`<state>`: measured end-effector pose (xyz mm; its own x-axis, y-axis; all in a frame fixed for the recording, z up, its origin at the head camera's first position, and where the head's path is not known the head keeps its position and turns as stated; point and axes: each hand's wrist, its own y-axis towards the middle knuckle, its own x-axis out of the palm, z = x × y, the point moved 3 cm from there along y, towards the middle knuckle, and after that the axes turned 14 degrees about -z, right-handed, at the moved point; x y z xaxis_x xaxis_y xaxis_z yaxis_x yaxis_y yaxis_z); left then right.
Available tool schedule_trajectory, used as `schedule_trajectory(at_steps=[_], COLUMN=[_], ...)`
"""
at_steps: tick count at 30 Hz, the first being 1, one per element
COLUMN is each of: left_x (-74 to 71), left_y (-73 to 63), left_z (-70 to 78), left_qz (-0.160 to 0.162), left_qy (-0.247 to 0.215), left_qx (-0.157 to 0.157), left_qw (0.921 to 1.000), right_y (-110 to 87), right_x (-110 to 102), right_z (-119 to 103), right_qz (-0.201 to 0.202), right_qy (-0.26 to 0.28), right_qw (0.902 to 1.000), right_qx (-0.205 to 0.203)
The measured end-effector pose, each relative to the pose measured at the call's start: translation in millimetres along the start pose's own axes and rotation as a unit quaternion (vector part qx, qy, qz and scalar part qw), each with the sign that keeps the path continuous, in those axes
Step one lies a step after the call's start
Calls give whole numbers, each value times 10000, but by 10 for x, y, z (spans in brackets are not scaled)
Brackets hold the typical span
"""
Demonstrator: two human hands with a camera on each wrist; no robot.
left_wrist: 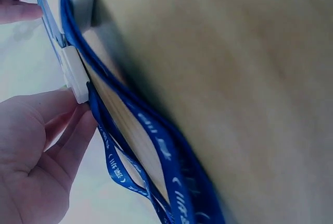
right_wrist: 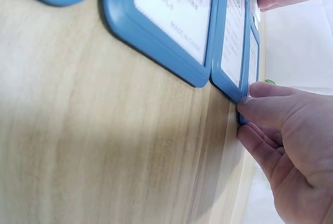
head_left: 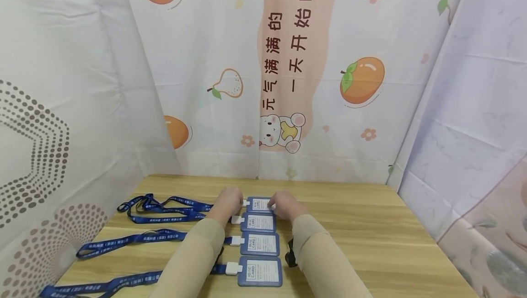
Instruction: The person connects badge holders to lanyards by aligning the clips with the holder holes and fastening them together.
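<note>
Several blue ID card holders on blue lanyards lie in a column on the wooden table. At the column's far end, my left hand pinches the white clip of the farthest card holder. From the other side, my right hand grips that holder's right end between thumb and fingers, as the right wrist view also shows. Just nearer is the second card holder, its white clip beside my left wrist. The farthest holder's lanyard trails away below my left fingers.
Nearer to me lie a third card holder and the nearest one. Their lanyards run left, partly behind my left forearm; one blue lanyard ends in a loop. A printed curtain hangs behind the table.
</note>
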<state>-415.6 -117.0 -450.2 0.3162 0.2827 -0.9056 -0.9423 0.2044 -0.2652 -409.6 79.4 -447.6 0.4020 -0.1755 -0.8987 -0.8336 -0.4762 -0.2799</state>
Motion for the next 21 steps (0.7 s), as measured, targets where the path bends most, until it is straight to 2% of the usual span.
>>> schedule_trajectory(at_steps=[5, 12, 17, 21], left_x=[-2, 2, -29, -146], left_y=[2, -26, -47, -111], left_z=[13, 45, 31, 35], left_qz=[1, 76, 102, 434], left_qy=[29, 226, 106, 56], left_qx=[21, 164, 136, 286], left_qw=[10000, 9996, 9998, 9986], right_y=[-4, 2, -24, -91], right_x=[2, 21, 22, -40], right_z=[27, 68, 115, 156], right_qz=[15, 130, 343, 586], right_qy=[136, 30, 342, 684], right_qw=[9999, 9999, 9988, 9958], right_qx=[29, -91, -99, -131])
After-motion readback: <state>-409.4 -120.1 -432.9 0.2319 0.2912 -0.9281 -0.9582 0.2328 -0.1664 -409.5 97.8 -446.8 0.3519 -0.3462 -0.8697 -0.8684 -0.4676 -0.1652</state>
